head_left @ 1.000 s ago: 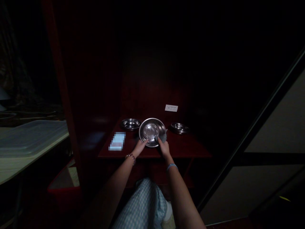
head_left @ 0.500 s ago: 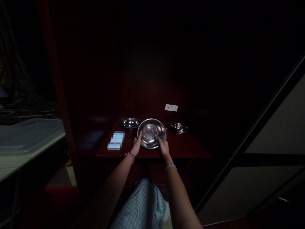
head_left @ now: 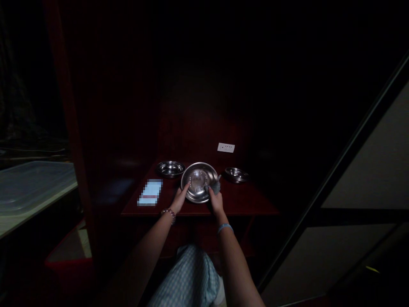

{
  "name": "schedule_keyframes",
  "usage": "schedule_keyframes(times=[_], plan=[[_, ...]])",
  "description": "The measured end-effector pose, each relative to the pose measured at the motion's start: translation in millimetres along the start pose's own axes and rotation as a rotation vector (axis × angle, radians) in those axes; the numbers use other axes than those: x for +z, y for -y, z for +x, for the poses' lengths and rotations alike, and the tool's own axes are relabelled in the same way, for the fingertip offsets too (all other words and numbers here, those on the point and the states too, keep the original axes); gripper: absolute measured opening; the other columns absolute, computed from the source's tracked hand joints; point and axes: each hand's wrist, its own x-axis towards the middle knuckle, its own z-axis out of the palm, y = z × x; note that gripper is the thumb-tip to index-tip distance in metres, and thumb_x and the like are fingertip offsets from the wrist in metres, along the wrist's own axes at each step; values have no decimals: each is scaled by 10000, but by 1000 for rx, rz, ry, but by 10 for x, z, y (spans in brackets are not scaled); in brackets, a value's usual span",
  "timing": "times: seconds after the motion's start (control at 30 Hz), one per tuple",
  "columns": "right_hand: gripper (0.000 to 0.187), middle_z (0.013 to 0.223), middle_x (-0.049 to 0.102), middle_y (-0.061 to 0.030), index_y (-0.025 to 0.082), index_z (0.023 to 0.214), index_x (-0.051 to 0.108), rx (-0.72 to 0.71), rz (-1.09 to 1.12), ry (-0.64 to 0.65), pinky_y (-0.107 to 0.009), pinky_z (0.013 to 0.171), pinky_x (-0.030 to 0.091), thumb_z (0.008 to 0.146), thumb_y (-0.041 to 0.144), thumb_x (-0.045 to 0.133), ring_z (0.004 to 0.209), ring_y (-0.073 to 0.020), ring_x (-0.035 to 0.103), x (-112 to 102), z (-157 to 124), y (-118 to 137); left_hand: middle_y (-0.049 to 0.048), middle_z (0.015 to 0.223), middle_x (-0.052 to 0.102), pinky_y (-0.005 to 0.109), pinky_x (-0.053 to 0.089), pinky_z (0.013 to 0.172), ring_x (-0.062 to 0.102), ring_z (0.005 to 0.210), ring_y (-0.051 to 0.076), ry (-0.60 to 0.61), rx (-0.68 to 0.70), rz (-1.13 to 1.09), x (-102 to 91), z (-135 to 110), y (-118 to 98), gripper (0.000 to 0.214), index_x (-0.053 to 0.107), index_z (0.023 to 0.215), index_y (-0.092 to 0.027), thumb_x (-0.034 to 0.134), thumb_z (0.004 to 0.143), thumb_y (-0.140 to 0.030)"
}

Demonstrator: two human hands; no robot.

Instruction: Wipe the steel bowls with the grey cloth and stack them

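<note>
A shiny stainless steel bowl (head_left: 198, 181) is held tilted toward me above the dark red desk (head_left: 246, 200). My left hand (head_left: 180, 199) grips its left rim, with the thumb over the inside and the fingers hidden behind. On the right side, my right hand (head_left: 216, 202) is closed around a grey cloth (head_left: 216, 187) and the bowl's edge, its thumb pressing the cloth on the inner wall. Behind to the left rests another steel bowl (head_left: 171, 169). Farther right sit several nested steel bowls (head_left: 236, 175).
A blurred-out bright rectangle (head_left: 150, 192) lies at the desk's left. A white socket plate (head_left: 226, 148) is on the back wall. At far left a clear plastic lid (head_left: 35, 185) lies on a pale table, with a red bin (head_left: 72, 260) below. Dark panels flank the desk.
The whole view has shifted slightly, so the desk appears a little lower and farther left. My left thumb lies farther in over the bowl. Both hands keep their hold.
</note>
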Motion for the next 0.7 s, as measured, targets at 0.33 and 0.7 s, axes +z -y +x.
schedule_keyframes(times=[0.33,0.7], plan=[[447,1134,788,-109,198,1080,757,6,-88,10,-444,1065,508,840,544,607,1151,-316,716,-15,-57,57,141,1103,785,452,420,1157,677,1202,284,-132,7,75,11,108,151,207,746,1022,-122,689,825,-153],[397,1108,801,-61,245,1064,762,-5,-54,7,-438,1056,526,825,537,636,1136,-306,725,-10,-53,54,113,1039,794,463,406,1168,662,1231,283,-145,38,42,5,104,132,166,748,948,-148,712,793,-104]])
